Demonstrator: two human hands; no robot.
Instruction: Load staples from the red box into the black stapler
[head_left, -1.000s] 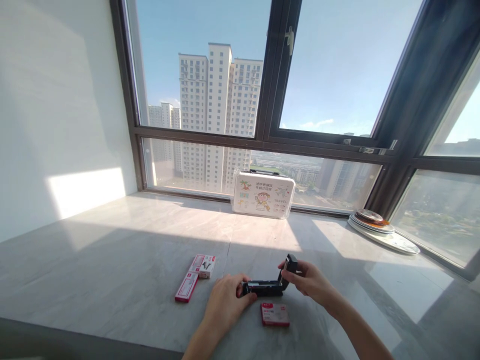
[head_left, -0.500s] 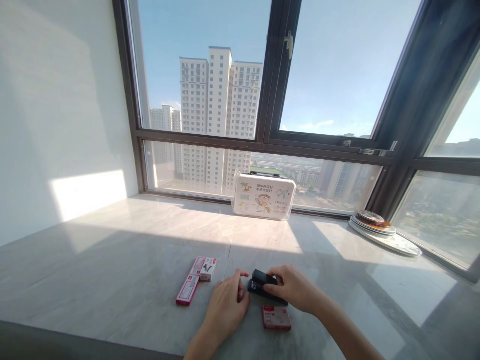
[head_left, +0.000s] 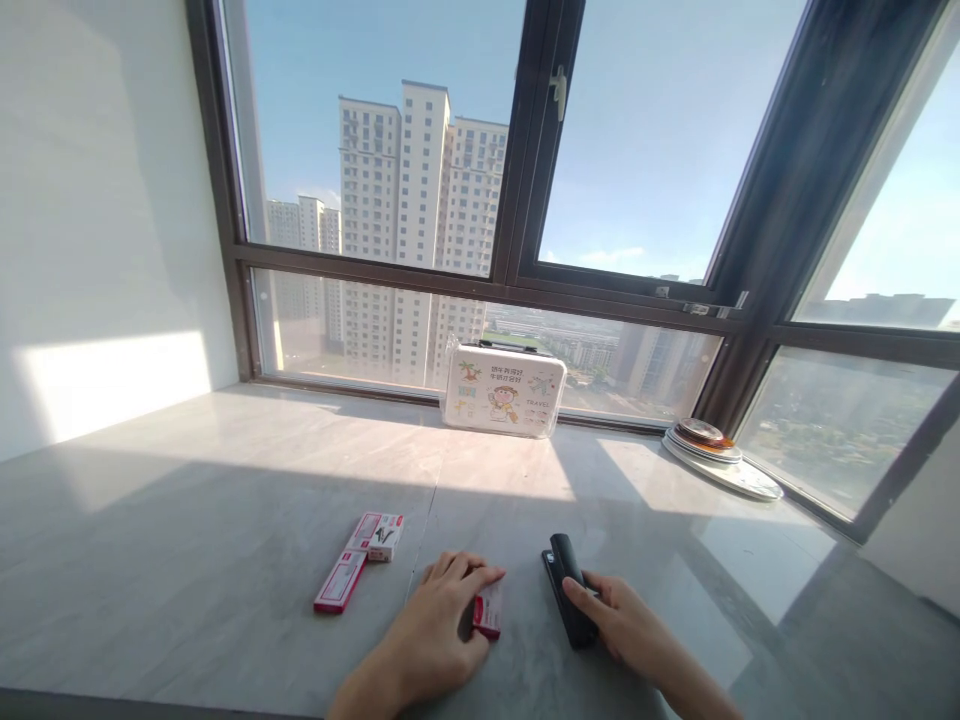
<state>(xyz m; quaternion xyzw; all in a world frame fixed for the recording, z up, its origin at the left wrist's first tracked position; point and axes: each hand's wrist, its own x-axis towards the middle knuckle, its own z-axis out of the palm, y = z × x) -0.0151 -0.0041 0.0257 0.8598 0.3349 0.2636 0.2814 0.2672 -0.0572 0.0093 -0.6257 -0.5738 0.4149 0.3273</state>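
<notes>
Red box (head_left: 489, 608) half under left hand (head_left: 439, 635), case (head_left: 502, 390) print unreadable

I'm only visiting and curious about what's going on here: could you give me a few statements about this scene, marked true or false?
The stapler stands open. False: it lies shut on the counter.
The left hand grips a red box. True.
The right hand touches the stapler. True.
The case lies between the hands. False: it stands far back, by the window.
</notes>
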